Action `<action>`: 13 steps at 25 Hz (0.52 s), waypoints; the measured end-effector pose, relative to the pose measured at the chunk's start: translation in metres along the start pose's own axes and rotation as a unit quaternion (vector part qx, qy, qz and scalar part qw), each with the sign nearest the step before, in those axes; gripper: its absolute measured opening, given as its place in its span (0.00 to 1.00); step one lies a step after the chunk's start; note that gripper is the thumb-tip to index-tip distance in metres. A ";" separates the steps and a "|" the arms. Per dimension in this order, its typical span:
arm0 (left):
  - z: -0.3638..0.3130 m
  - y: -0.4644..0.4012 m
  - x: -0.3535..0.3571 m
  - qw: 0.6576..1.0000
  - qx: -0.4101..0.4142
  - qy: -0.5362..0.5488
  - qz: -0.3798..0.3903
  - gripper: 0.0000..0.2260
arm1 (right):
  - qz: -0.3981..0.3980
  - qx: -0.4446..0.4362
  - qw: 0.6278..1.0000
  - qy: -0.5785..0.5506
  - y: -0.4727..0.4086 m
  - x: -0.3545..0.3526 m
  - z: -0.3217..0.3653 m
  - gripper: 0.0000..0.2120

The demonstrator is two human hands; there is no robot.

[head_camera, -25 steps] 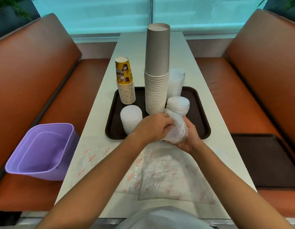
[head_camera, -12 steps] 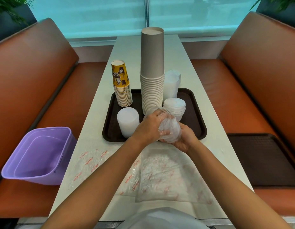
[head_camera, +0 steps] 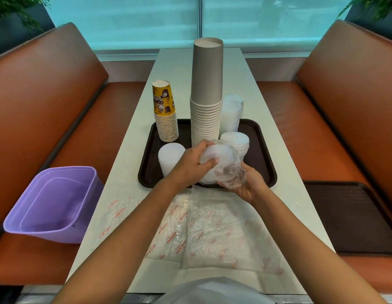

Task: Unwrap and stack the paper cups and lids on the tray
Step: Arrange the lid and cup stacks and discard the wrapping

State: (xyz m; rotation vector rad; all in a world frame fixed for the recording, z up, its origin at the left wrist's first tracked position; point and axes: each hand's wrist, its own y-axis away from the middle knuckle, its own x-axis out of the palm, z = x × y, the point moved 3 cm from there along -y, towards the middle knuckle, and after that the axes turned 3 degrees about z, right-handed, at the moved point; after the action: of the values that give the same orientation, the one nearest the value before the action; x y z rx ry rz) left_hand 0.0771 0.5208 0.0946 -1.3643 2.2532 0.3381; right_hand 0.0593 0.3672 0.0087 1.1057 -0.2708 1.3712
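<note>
Left hand (head_camera: 191, 164) grips top of wrapped lid stack (head_camera: 215, 164); right hand (head_camera: 248, 185) cups crinkled clear wrap beneath, over near edge of dark tray (head_camera: 262, 148). Left of hands: purple bin (head_camera: 52, 205). Beyond, on tray: two cup stacks, yellow (head_camera: 165, 113) and grey (head_camera: 206, 95); three white lid stacks. Below hands: flat plastic wrappers (head_camera: 212, 227).

I take the tray (head_camera: 266, 172) as landmark; it lies on the table (head_camera: 133, 172). On its far left stands the printed cup stack (head_camera: 165, 113), at far centre the tall cup stack (head_camera: 206, 102), and right of that the tall lid stack (head_camera: 231, 113). On its near left sits a lid stack (head_camera: 168, 157); on its near right a low lid stack (head_camera: 236, 140). Over its near edge my left hand (head_camera: 190, 165) and right hand (head_camera: 248, 187) hold the wrapped lids (head_camera: 221, 165). Nearer me than the tray lie the flat wrappers (head_camera: 212, 227). Left of it, on the seat (head_camera: 81, 132), stands the bin (head_camera: 54, 205); right of it, on the opposite seat, lies a second tray (head_camera: 348, 218).
</note>
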 end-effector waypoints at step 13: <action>0.063 0.008 -0.064 0.935 -0.025 -0.347 -0.062 0.22 | -0.042 -0.011 0.998 -0.037 -0.005 -0.014 0.001 0.23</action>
State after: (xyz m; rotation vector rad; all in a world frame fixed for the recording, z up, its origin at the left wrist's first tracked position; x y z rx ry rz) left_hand 0.1117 0.6016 0.0740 -1.1600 1.5741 0.7106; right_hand 0.0599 0.3587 -0.0035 1.1381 -0.2898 1.2516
